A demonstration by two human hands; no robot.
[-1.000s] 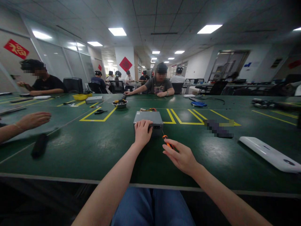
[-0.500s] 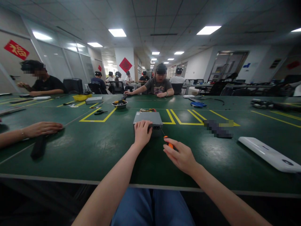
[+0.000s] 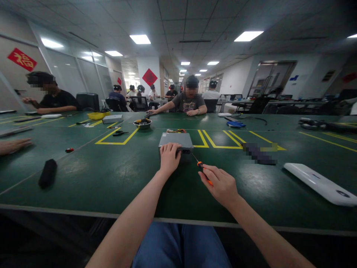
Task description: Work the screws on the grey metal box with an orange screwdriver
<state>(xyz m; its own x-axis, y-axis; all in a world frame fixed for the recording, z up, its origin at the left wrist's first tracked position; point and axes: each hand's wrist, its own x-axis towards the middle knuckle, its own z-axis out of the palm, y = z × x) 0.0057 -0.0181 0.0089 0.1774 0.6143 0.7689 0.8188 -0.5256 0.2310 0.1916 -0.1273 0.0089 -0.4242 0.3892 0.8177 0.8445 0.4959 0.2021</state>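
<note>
Grey metal rectangular box [image 3: 181, 139] on dark green table [image 3: 134, 197], directly before person; coloured wires [image 3: 176, 130] at its far side. Left hand [image 3: 169, 158] mostly open, palm down, fingers laid over box's front edge. Right hand [image 3: 222, 184] closed around orange-and-black screwdriver [image 3: 200, 164], shaft slanting to box's right front corner; tip contact, cannot tell. Farther left, round metal bowl [image 3: 142, 127] with yellow-and-black tools [image 3: 144, 120] inside.

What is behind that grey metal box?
Behind the grey rectangular metal box, a strip of thin multicoloured wires shows; the box covers anything lower down.
</note>
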